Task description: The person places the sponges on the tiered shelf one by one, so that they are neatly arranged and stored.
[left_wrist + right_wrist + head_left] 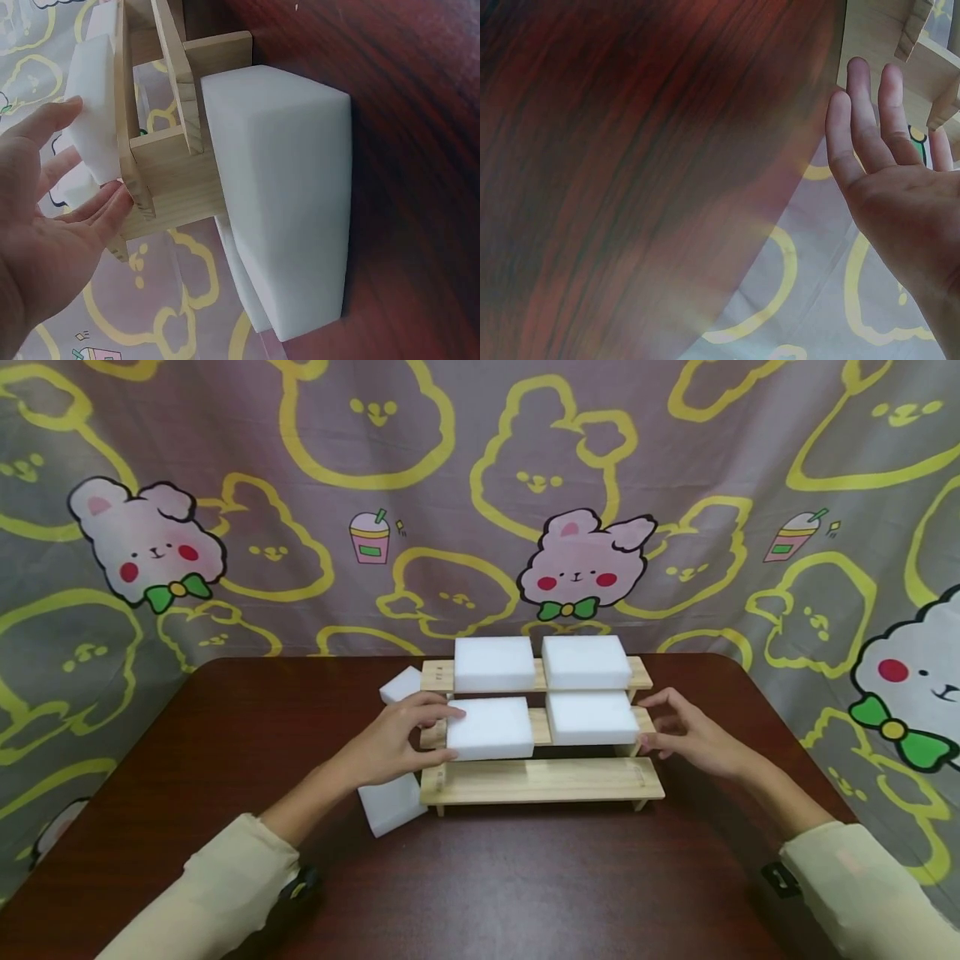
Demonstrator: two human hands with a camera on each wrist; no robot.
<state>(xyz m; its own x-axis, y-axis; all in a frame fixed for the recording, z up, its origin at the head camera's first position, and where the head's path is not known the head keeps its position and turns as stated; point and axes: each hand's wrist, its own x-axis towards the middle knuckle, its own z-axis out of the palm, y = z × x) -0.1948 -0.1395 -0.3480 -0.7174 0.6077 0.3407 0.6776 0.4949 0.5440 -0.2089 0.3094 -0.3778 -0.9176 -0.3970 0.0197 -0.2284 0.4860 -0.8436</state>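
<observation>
A three-step wooden rack [540,781] stands on the table. Two white foam blocks [493,663] sit side by side on its top step. On the middle step lie a left white foam block [491,728] and a right white foam block [592,717]. My left hand [393,735] pinches the left block at its outer end, thumb at the front corner and fingers at the back. In the left wrist view, the thumb lies against this foam block [94,105]. Beside the rack's right end, my right hand [693,735] has its fingers extended, fingertips close to the right block.
More white foam blocks [392,804] lie on the table at the rack's left side, one leaning out past the front step. The dark reddish table [525,885] reaches back to a patterned curtain [435,510] behind the rack.
</observation>
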